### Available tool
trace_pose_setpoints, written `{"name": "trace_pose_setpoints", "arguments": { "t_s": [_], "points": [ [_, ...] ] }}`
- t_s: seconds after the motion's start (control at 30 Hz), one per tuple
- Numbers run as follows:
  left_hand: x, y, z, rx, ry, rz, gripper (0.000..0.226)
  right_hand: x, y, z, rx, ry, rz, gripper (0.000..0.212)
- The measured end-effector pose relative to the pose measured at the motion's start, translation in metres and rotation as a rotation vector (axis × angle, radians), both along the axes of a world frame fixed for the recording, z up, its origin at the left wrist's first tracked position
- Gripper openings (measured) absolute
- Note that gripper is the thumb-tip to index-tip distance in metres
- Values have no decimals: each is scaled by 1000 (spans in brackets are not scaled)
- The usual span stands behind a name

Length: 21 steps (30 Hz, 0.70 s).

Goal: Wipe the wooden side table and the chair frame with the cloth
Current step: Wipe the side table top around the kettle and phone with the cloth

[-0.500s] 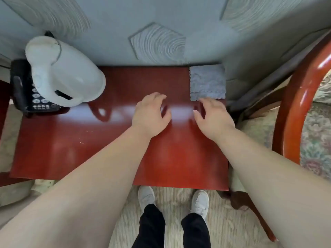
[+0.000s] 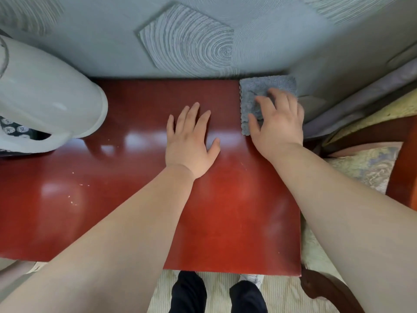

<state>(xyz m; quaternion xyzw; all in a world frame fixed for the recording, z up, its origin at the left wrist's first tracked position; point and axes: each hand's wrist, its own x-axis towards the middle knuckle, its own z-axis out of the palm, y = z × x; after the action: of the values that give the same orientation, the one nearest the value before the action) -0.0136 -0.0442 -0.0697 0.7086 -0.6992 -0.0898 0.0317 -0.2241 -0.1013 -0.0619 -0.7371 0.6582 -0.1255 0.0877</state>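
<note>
Grey and fluffy, the cloth (image 2: pixel 259 91) lies flat on the far right corner of the surface (image 2: pixel 225 211), right up against the wall (image 2: pixel 180 41). The right hand (image 2: pixel 277 123) rests on top of the cloth with its fingers spread out and pressing down, not curled around it. Part of the cloth is hidden under this hand.

The left hand (image 2: pixel 189 141) lies flat and open on the bare red wood just beside the cloth, not touching it, and it holds nothing.

The surface is shiny dark red wood, with a few tiny pale crumbs (image 2: pixel 74 195) on its left side. A big white jug (image 2: pixel 45 102) stands on the far left, and a black phone (image 2: pixel 13 129) with number buttons peeks out from under it.

On the right, the red wooden chair frame (image 2: pixel 401 159) curves around a flowery cushion (image 2: pixel 365 168).

Down below, dark trousers (image 2: pixel 189 292) and a white shoe (image 2: pixel 252 278) show on a striped floor (image 2: pixel 221 290).
</note>
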Motion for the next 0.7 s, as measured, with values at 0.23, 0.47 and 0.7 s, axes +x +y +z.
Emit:
{"name": "trace_pose_setpoints", "arguments": {
  "t_s": [0.23,0.47,0.7],
  "points": [
    [0,-3,-2,-33,6,3,68,5,-10,-14,116,123,72,66],
    [0,-4,-1,-21,-1,12,67,1,42,-11,186,157,93,62],
    [0,-4,1,-15,42,17,66,-9,138,-1,220,87,50,66]
  ]
}}
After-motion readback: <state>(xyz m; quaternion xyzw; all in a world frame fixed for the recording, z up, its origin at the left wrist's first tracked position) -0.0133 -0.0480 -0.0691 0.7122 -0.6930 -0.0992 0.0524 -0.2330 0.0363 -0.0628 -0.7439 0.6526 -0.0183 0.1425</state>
